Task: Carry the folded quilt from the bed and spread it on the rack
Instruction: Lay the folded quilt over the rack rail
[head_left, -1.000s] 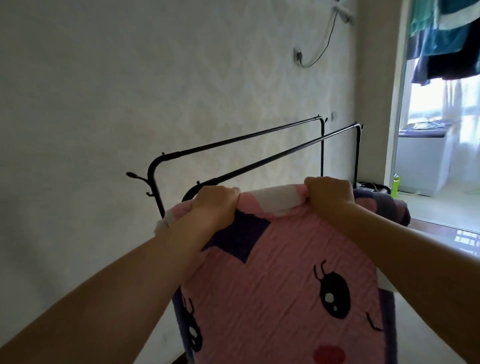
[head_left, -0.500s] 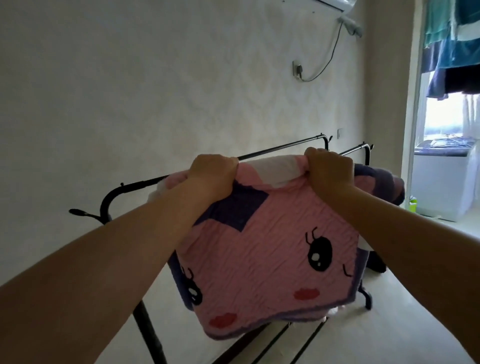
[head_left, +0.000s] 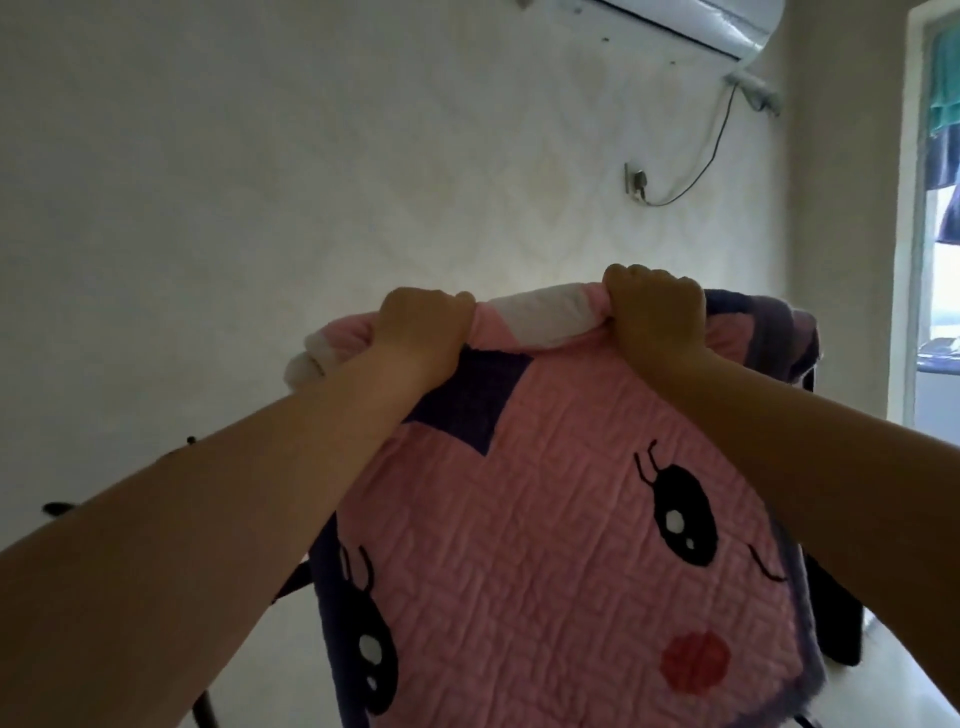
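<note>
Presently, quilt (head_left: 545, 545): pink, soft, floppy, likely bulky rather than heavy, held raised below the air conditioner (head_left: 691, 26), left hand (head_left: 421, 332) and right hand (head_left: 654, 306) each fisted on its folded top edge, the best hold.

wall (head_left: 260, 182): pale, patterned | air conditioner (head_left: 696, 26): top right | doorway (head_left: 935, 260): bright daylight, right

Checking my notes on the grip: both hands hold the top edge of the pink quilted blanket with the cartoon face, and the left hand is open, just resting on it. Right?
Not quite. In the head view the left hand is closed in a fist around the top edge of the pink quilted blanket with the cartoon face, not open and resting. The right hand grips that edge too.
</note>
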